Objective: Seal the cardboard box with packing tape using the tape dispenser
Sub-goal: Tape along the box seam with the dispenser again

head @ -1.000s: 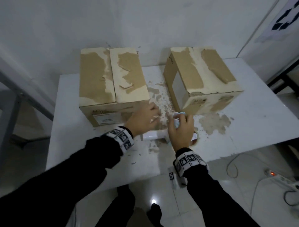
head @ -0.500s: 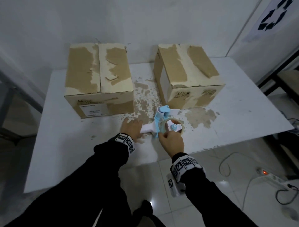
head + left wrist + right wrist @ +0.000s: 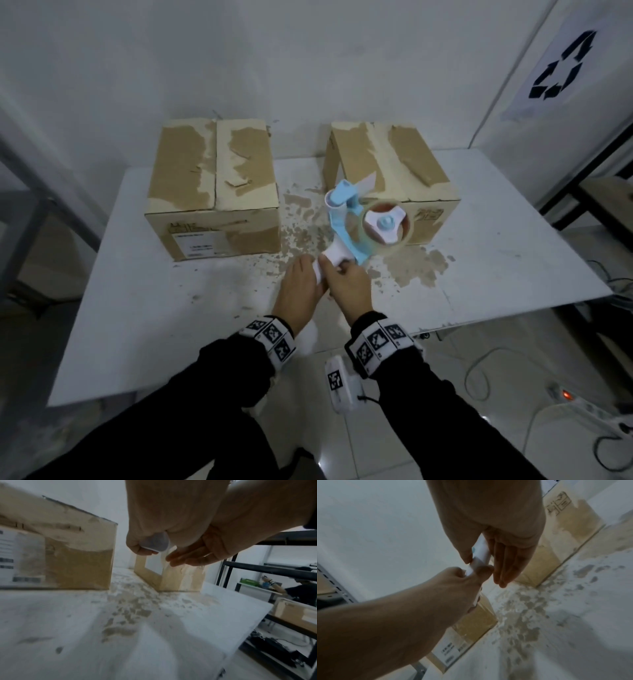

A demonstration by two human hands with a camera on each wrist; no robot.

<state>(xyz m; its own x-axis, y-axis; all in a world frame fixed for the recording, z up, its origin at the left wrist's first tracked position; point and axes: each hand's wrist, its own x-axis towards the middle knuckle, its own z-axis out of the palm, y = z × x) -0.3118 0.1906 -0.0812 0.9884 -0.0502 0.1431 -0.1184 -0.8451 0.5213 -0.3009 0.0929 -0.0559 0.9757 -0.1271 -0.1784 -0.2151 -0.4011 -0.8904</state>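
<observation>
Two closed cardboard boxes stand on the white table (image 3: 171, 325), the left box (image 3: 212, 192) and the right box (image 3: 387, 161), both with torn, peeled top flaps. The blue and white tape dispenser (image 3: 346, 219) with its tape roll (image 3: 383, 222) is held up off the table between the boxes, head pointing away. My left hand (image 3: 301, 287) grips the end of the white handle (image 3: 156, 542). My right hand (image 3: 352, 291) lies against the handle (image 3: 481, 553) just above, its fingers (image 3: 505, 563) straight and its thumb on the other side.
Brown torn-paper residue (image 3: 414, 270) is stuck to the table between and before the boxes. A black shelf frame (image 3: 599, 171) stands to the right. A power strip (image 3: 582, 404) and cables lie on the floor. Another person (image 3: 300, 592) sits far right.
The dispenser has come up off the table and tilted head-up. My right hand left the tape roll and moved to the handle. My left hand kept the handle's end.
</observation>
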